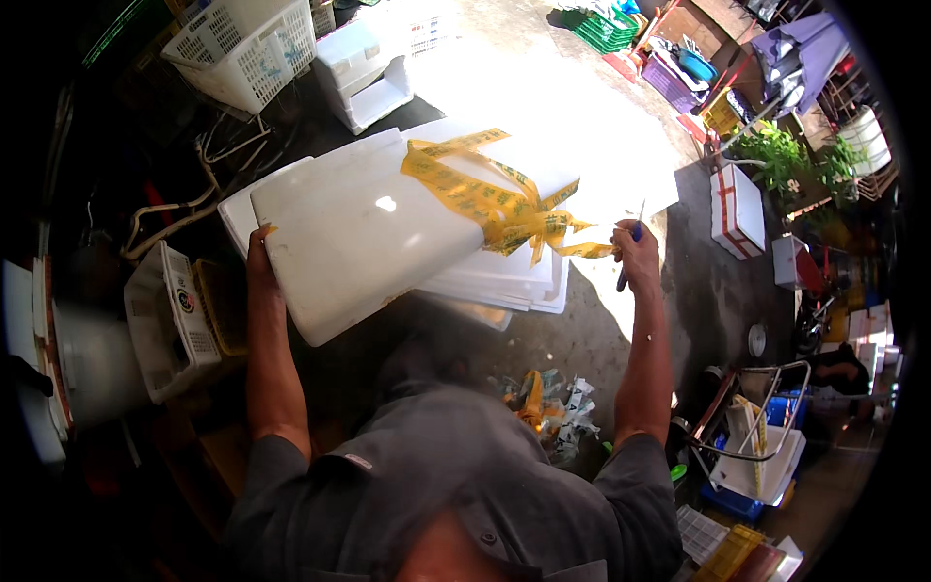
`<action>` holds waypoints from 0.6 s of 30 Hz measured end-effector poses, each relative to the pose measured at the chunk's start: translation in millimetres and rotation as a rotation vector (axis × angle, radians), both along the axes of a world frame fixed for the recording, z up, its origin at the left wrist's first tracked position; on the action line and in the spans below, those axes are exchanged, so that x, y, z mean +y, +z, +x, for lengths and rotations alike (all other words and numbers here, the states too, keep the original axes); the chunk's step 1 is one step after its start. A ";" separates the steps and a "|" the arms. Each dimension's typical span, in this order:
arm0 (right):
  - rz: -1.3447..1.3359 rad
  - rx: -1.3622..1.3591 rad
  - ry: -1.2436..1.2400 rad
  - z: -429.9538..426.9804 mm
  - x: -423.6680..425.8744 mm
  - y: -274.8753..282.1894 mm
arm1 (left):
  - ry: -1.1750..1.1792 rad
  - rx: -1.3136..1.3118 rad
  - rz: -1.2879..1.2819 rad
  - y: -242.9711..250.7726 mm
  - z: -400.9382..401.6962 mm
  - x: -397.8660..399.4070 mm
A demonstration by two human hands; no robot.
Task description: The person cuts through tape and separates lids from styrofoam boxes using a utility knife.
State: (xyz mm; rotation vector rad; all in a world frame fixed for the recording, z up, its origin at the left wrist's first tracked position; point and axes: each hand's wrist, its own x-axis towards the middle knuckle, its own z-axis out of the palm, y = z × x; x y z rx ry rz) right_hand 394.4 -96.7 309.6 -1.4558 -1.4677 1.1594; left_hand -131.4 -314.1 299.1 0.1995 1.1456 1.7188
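Observation:
A white foam box (364,225) lies tilted on a stack of white foam lids or boxes (502,280). My left hand (263,258) grips the box's left edge. Yellow printed packing tape (465,189) is bunched and twisted over the box's right end. My right hand (637,251) is closed around a thin tool with a blue handle (637,231), perhaps a knife or screwdriver, and pinches the loose end of the tape. The tape stretches between the box and my right hand.
Peeled tape scraps (560,411) lie on the floor close to my body. White plastic crates (254,58) and another foam box (356,65) stand beyond the stack. A white basket (171,320) is at left. At right are a taped foam box (738,211) and a metal-framed cart (760,436).

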 end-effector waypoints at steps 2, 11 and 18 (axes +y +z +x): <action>-0.057 0.054 0.140 -35.1 -22.2 -1.5 | 0.007 -0.039 0.001 -20.6 -12.0 6.6; -0.010 0.182 -0.068 -137.5 -70.1 -23.2 | -0.102 -0.033 0.058 -9.8 29.5 29.6; -0.019 0.352 -0.039 -139.4 -86.7 -7.0 | -0.076 0.043 0.121 15.2 58.6 41.3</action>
